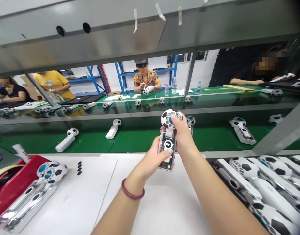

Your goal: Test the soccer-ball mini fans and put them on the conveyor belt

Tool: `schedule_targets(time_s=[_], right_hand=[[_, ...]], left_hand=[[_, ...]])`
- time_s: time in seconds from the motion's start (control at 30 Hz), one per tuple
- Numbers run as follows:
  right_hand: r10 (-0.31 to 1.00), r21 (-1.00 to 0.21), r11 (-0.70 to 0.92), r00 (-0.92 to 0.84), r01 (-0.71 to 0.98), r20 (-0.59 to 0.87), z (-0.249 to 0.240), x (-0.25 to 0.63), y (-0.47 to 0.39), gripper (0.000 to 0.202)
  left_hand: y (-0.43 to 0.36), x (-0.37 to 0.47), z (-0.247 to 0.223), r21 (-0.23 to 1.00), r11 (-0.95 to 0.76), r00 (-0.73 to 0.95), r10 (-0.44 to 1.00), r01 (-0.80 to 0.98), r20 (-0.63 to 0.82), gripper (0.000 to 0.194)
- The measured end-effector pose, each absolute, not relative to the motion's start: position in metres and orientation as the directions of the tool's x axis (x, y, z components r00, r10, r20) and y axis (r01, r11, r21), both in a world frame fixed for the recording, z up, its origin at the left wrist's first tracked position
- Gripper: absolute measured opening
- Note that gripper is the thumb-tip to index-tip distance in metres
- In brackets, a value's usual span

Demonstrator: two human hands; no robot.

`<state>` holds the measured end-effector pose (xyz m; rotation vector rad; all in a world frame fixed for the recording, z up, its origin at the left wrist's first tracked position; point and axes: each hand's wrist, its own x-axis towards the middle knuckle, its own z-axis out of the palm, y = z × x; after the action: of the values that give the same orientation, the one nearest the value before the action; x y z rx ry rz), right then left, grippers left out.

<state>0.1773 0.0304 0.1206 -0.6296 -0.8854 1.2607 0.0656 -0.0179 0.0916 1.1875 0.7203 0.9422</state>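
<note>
A handheld fan (168, 133) with a football-patterned head is held upright over the near edge of the green belt. Its see-through body has a small round display that is lit. My left hand (157, 152) wraps around the body, its thumb resting on the front below the display. My right hand (182, 132) grips the fan at the head and neck, with the thumb on the blue centre of the vented face. The fingers behind the fan are largely hidden. Just behind my right hand, another similar fan (190, 120) lies on the belt, partly covered.
More fans lie along the green belt (137, 140). At right sits a tray of fans (262, 186); at left, two fans (32, 195) lean by a red tape dispenser (20, 186). Black round stickers (79, 168) lie on the white table. Co-workers sit across; a metal post (282, 130) slants at right.
</note>
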Motion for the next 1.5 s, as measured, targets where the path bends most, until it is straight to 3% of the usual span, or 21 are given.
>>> schedule_targets(time_s=[0.23, 0.47, 1.07, 1.27, 1.5], right_hand=[[0.96, -0.802, 0.274, 0.096, -0.531, 0.265, 0.134, 0.177, 0.018, 0.049], [0.953, -0.79, 0.289, 0.085, -0.541, 0.29, 0.147, 0.178, 0.006, 0.051], [0.94, -0.754, 0.317, 0.083, -0.575, 0.332, 0.146, 0.178, 0.002, 0.044], [0.969, -0.769, 0.201, 0.008, -0.607, 0.248, 0.146, 0.178, 0.001, 0.05], [0.984, -0.762, 0.124, -0.017, -0.635, 0.175, 0.147, 0.175, 0.0, 0.049]], left_hand=[[-0.024, 0.07, 0.095, 0.918, 0.136, 0.434, 0.9, -0.373, 0.043, 0.05], [-0.031, 0.071, 0.102, 0.927, 0.122, 0.47, 0.881, -0.354, 0.064, 0.055], [-0.037, 0.073, 0.105, 0.944, 0.059, 0.488, 0.865, -0.324, 0.113, 0.044], [-0.033, 0.067, 0.101, 0.936, 0.027, 0.57, 0.799, -0.351, 0.191, 0.053], [-0.035, 0.059, 0.105, 0.974, -0.032, 0.536, 0.831, -0.225, 0.151, 0.045]])
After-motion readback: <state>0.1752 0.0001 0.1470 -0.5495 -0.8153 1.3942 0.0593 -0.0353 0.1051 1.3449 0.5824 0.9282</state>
